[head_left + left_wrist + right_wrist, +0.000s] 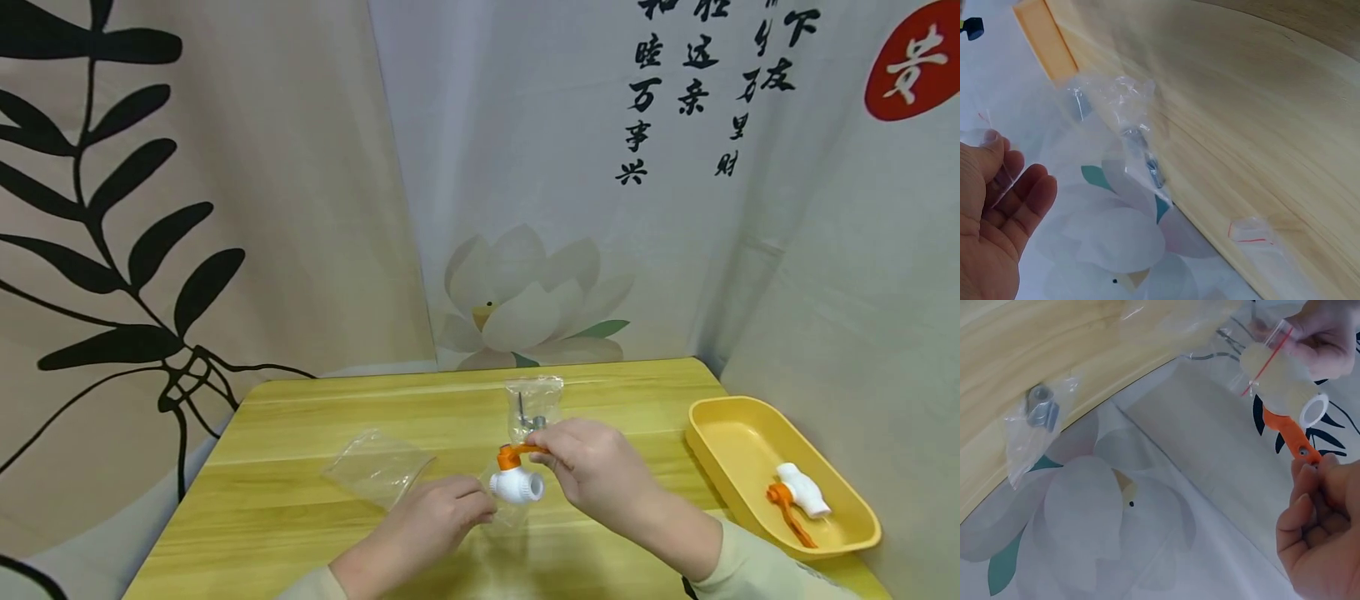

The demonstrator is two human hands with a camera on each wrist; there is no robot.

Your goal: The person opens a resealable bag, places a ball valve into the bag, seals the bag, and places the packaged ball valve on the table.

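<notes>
A white plastic ball valve (516,485) with an orange lever handle (1291,434) is held above the middle of the table. My right hand (603,467) pinches the end of that handle between thumb and fingers. Beside the valve, my left hand (446,515) pinches a clear zip bag (1269,357) with a red seal line. The bag overlaps the white valve body in the right wrist view. In the left wrist view, thumb and forefinger meet on thin clear plastic, while the other fingers are loosely curled.
Behind the valve lies a small clear bag (536,407) with grey metal parts. A flat clear bag (378,465) rests left on the wooden table (300,517). At right, a yellow tray (708,408) holds another white valve (804,490) with an orange handle.
</notes>
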